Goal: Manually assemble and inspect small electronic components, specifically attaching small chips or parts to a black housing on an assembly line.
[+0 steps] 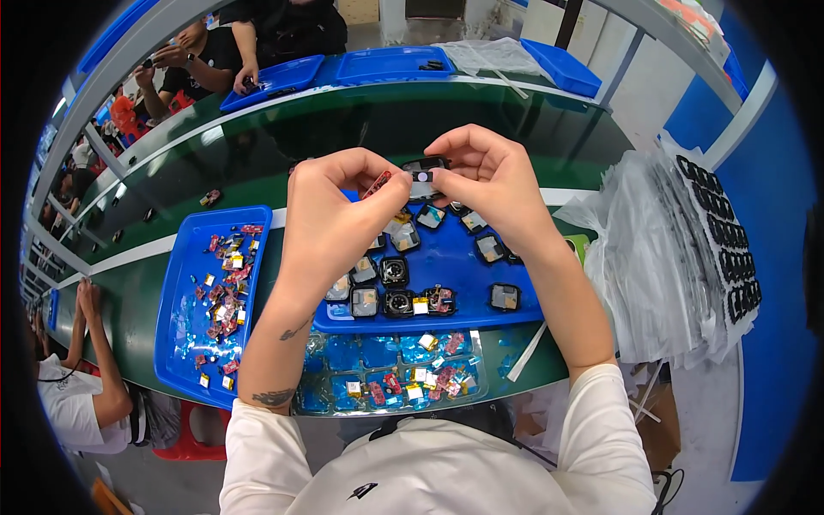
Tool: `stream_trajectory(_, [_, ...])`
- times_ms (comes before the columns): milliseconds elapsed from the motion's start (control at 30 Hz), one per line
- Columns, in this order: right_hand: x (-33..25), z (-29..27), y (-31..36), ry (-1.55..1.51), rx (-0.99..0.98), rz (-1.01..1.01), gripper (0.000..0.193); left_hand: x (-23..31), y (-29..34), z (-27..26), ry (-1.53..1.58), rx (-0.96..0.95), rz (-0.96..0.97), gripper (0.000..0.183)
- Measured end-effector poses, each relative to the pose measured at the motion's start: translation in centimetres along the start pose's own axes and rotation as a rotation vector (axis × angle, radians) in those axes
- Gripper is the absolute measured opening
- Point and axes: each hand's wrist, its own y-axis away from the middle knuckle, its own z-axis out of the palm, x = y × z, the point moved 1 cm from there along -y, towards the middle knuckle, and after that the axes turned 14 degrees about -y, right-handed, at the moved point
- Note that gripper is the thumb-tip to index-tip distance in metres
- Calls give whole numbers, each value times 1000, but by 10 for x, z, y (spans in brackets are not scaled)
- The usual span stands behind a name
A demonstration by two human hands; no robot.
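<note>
Both hands are raised over a blue tray [446,322], closed around one small black square watch case [421,184]. With thumb and fingers my right hand [489,180] pinches the case's right side. My left hand [339,206] has its thumb at the left side of the case, and a small red circuit board [376,184] is tucked between its thumb and fingers. A pale inside and a small black part with a white dot show in the case. Beneath, the tray carries several similar watch cases, some with pale inserts, like this watch case [505,297].
At left, another blue tray [167,318] contains red circuit boards and small batteries. A clear compartment tray [481,365] with blue film, boards and batteries lies at the near edge. Stacked plastic sheets [639,266] stand at right. Across the green conveyor belt [326,129], other people work.
</note>
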Motion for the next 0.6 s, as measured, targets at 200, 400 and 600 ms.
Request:
stream_trajectory(200, [-8,10,8,62,1,-67,22,1,1,3,-128,100,84,17])
stream_trajectory(400, [-11,13,12,111,1,-97,22,3,2,5,-145,116,88,16])
stream_trajectory(600, [-11,16,13,112,3,-101,20,3,4,4,-144,137,86,16])
